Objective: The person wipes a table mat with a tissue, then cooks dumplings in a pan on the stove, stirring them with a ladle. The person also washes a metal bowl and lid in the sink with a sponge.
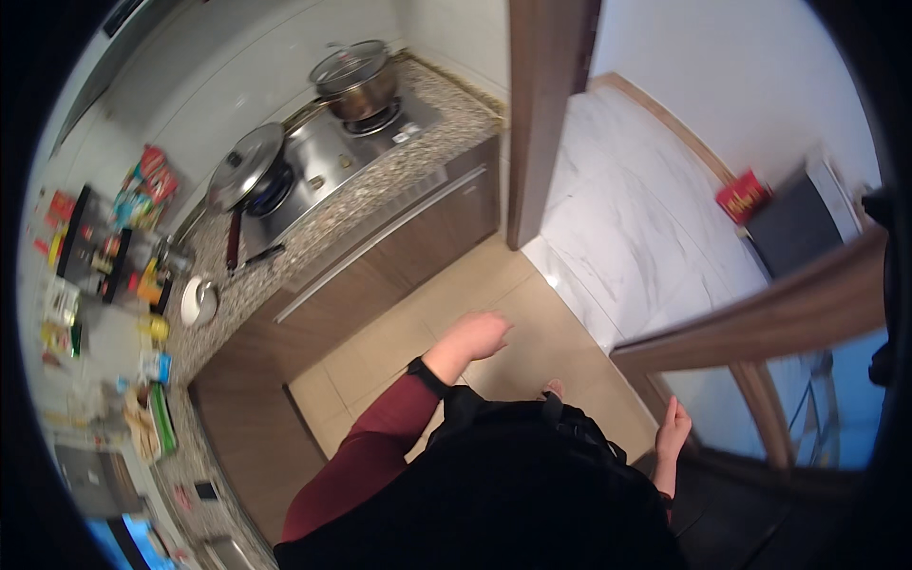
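Observation:
My left hand (479, 335) hangs over the beige tile floor (399, 342), fingers loosely bent and nothing seen in them. A dark band circles that wrist below a maroon sleeve. My right hand (673, 429) is beside the wood-framed glass door (755, 331), its thumb raised, with no object visible. Ahead stands a gas hob (324, 167) in a speckled stone counter. A lidded pan (249, 164) sits on its left burner, where a blue glow shows underneath. On the right burner is a saucepan with a glass lid (356, 78).
A wooden door frame (527, 128) borders the doorway to a white marble-look floor (620, 206). Beyond it are a red packet (743, 197) and a dark box-shaped object (798, 221). Spice racks (107, 249), a white bowl (198, 301) and food packets (149, 182) line the left.

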The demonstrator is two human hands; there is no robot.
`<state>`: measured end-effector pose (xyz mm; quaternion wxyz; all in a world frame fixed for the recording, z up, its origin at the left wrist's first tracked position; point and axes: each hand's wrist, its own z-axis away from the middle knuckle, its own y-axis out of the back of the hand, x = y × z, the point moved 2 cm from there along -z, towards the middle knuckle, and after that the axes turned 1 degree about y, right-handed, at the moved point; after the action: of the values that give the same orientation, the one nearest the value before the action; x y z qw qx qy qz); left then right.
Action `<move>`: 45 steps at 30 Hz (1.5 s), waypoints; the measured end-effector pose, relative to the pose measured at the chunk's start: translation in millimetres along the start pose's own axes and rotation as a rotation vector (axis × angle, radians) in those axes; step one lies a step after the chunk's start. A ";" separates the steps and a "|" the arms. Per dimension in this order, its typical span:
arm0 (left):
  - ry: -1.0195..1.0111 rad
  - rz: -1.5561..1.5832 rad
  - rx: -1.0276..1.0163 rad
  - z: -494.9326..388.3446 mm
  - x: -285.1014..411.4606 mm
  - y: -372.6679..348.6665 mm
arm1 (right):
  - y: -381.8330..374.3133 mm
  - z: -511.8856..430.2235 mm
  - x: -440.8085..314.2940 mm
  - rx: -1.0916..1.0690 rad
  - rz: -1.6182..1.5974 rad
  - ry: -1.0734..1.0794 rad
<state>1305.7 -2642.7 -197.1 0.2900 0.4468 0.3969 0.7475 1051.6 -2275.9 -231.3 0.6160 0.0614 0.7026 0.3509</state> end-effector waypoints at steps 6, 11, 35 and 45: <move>0.040 0.363 0.299 -48.5 21.6 39.4 | -79.3 -182.1 -88.0 -0.398 0.148 0.479; 0.520 0.147 0.257 -31.4 -43.0 17.2 | -176.5 -277.8 -152.8 -0.686 0.068 0.586; -0.134 0.154 -0.147 -855.1 29.0 219.6 | 7.2 -806.6 9.5 0.124 0.096 -0.073; -0.081 -0.375 -0.468 -1188.3 142.3 172.8 | 210.2 -902.4 152.1 0.301 0.212 -0.340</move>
<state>163.2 -3016.9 -327.0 0.5337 0.3160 0.2776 0.7337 123.4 -2416.9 -241.5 0.6690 0.2837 0.6229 0.2897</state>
